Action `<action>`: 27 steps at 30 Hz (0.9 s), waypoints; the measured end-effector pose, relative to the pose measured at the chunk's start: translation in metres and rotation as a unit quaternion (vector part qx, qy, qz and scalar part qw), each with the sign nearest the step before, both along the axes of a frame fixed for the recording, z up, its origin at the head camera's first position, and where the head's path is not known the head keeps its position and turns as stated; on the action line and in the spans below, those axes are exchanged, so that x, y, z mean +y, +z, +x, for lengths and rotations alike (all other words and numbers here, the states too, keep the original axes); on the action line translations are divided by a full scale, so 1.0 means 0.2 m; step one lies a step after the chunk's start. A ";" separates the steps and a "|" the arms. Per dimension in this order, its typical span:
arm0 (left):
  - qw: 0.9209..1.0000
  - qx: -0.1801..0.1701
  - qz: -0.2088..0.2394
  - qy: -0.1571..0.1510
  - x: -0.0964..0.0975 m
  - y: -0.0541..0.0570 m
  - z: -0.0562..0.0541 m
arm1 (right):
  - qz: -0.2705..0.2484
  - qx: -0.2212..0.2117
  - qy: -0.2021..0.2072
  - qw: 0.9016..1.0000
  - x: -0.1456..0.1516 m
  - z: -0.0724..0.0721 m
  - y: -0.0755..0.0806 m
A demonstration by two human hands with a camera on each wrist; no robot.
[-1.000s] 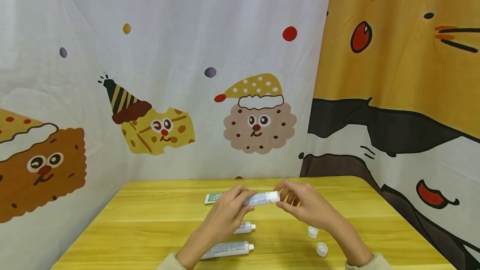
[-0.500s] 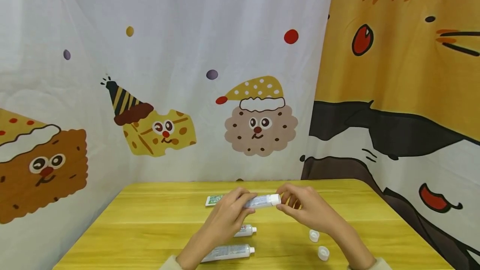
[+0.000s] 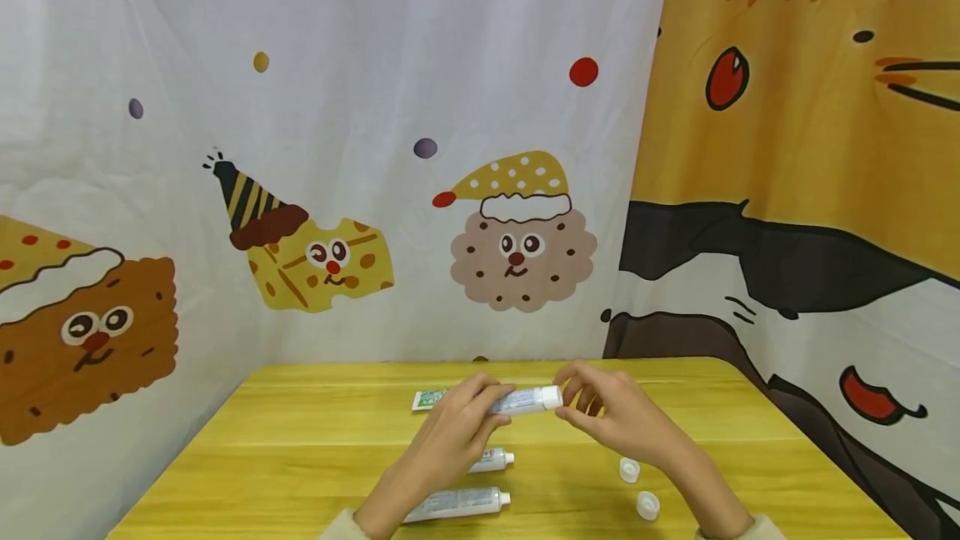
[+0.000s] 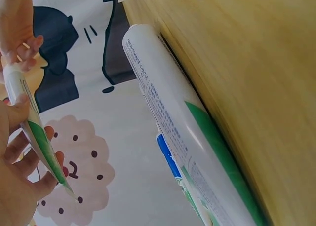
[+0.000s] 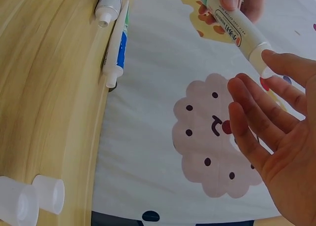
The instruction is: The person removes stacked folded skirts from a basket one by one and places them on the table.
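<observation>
Above the table my left hand [image 3: 457, 423] grips a white-and-green toothpaste tube [image 3: 517, 402], its capped end pointing right. The thumb and index finger of my right hand [image 3: 618, 415] pinch the tube's white cap [image 5: 259, 58]; the other fingers stand away from it, slightly bent. Below my left hand two toothpaste tubes lie on the table, one nearer [image 3: 461, 503] and one farther [image 3: 491, 461], both with bare nozzles facing right. Two loose white caps, a front one [image 3: 648, 506] and a back one [image 3: 629, 470], rest below my right hand.
Behind my left hand another green-and-white tube [image 3: 429, 400] lies partly hidden on the yellow wooden table [image 3: 285, 457]. A cartoon-printed curtain [image 3: 420, 40] hangs beyond the table's back edge.
The hands and the held tube keep nearly the same place. The head view has shifted slightly; the loose caps and lying tubes stay put on the table.
</observation>
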State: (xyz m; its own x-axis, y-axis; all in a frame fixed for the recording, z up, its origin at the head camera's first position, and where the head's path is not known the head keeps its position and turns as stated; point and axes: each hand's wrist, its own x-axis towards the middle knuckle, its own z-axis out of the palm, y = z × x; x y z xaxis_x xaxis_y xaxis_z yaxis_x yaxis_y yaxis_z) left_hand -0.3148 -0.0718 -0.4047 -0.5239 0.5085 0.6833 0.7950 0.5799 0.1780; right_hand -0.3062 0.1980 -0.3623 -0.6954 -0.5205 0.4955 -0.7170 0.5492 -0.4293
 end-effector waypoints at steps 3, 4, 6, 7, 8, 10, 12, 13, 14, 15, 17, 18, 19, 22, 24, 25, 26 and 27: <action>1.000 0.006 0.002 -0.001 0.00 0.00 0.00 | 0.003 0.006 -0.003 1.000 0.00 0.00 0.00; 1.000 0.008 0.001 -0.001 0.00 0.00 0.00 | 0.003 0.006 -0.004 1.000 0.00 0.00 0.00; 1.000 0.009 0.001 -0.001 0.01 0.00 0.00 | 0.004 0.005 -0.006 1.000 0.00 0.00 0.00; 1.000 0.010 0.002 -0.002 0.01 0.00 -0.01 | 0.005 0.004 -0.008 1.000 0.00 0.00 0.00; 1.000 0.011 0.002 -0.001 0.01 0.00 -0.01 | 0.005 0.002 -0.010 1.000 0.00 0.00 0.00; 1.000 0.013 0.002 -0.003 0.01 0.00 -0.01 | 0.007 -0.001 -0.013 1.000 0.00 0.00 0.00; 1.000 0.015 0.001 -0.004 0.01 0.00 -0.01 | 0.007 -0.003 -0.014 1.000 0.00 0.00 0.00; 1.000 0.016 0.001 -0.004 0.01 0.00 -0.01 | 0.007 -0.004 -0.015 1.000 0.00 0.00 0.00; 1.000 0.017 0.000 -0.004 0.01 0.00 -0.01 | 0.007 -0.004 -0.015 1.000 0.00 -0.01 0.00; 1.000 0.018 -0.001 -0.004 0.01 0.00 -0.01 | 0.008 -0.004 -0.015 1.000 0.00 -0.01 0.00; 1.000 0.018 -0.001 -0.004 0.01 0.00 -0.01 | 0.008 -0.005 -0.013 1.000 0.00 -0.01 0.00; 1.000 0.019 -0.002 -0.003 0.01 0.00 -0.01 | 0.007 -0.005 -0.012 1.000 0.01 -0.01 -0.01; 1.000 0.019 -0.003 -0.003 0.01 0.00 -0.01 | 0.007 -0.006 -0.012 1.000 0.01 -0.01 -0.01; 1.000 0.019 -0.004 -0.004 0.01 0.00 -0.01 | 0.008 -0.009 -0.013 1.000 0.01 -0.01 -0.01; 1.000 0.019 -0.004 -0.002 0.01 0.00 0.00 | 0.009 -0.011 -0.017 1.000 0.01 -0.01 -0.01; 1.000 0.018 -0.005 -0.002 0.01 0.00 0.00 | 0.009 -0.013 -0.021 1.000 0.01 0.00 -0.01; 1.000 0.017 -0.005 -0.001 0.01 0.00 0.00 | 0.008 -0.016 -0.023 1.000 0.00 0.00 -0.01; 1.000 0.016 -0.005 0.000 0.01 -0.01 0.00 | 0.006 -0.018 -0.025 0.999 0.00 0.00 -0.01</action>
State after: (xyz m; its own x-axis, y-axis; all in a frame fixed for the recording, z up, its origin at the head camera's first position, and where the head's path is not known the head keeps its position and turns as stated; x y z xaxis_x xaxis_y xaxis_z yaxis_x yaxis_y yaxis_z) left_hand -0.3153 -0.0707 -0.4058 -0.5024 0.5154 0.6942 0.8000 0.5817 0.1471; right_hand -0.3061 0.1986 -0.3635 -0.7382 -0.4899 0.4638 -0.6724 0.5899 -0.4470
